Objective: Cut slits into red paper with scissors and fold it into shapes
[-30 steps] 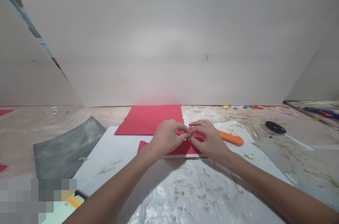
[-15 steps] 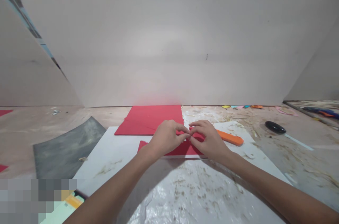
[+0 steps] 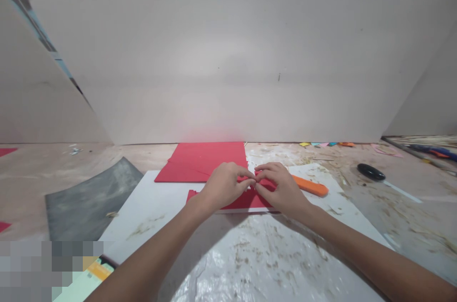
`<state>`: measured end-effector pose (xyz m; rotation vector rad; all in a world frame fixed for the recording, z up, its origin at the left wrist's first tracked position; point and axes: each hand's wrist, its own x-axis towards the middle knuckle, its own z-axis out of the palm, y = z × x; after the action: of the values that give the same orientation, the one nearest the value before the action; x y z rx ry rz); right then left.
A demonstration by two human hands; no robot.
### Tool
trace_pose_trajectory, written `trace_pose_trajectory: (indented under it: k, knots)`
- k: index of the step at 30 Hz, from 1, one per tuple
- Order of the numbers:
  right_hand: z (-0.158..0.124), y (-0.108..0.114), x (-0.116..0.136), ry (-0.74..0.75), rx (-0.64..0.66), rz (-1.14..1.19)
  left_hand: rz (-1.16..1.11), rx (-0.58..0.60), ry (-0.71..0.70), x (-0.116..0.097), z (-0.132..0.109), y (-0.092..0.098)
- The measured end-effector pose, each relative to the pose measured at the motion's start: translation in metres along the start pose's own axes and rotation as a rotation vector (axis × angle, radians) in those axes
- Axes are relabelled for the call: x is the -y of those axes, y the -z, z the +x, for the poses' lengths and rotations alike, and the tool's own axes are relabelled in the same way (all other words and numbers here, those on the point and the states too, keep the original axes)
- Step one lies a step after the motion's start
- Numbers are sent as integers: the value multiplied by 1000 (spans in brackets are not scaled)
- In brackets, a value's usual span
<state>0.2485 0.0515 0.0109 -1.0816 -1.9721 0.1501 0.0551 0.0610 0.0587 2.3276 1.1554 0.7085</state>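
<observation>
My left hand (image 3: 224, 185) and my right hand (image 3: 282, 188) meet at the fingertips over a cut red sheet (image 3: 246, 203) near the middle. Both are closed in a pinch; whatever lies between the fingertips is too small to make out. The red sheet has a stepped left end and a white strip along its near edge. Behind my left hand lie larger red sheets (image 3: 205, 161). An orange-handled tool (image 3: 312, 185) lies just right of my right hand, its left end hidden behind the fingers.
A stained white board (image 3: 143, 216) lies under the work. Dark grey sheet (image 3: 89, 202) at left; black-handled tool (image 3: 371, 172) at right. Coloured scraps (image 3: 323, 144) lie along the foot of a tall white panel (image 3: 243, 64). Sticks and tools (image 3: 432, 151) lie far right.
</observation>
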Motion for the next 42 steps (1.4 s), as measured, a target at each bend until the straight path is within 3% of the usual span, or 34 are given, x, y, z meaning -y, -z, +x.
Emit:
trace_pose_trajectory:
  k: [12, 28, 42]
  knots:
    - [0, 0, -1, 9, -5, -17, 72, 39, -30, -3, 0, 1]
    - [0, -4, 0, -38, 15, -18, 334, 32, -119, -4, 1, 0]
    - [0, -4, -1, -55, 19, -10, 263, -103, -103, 5, 1, -6]
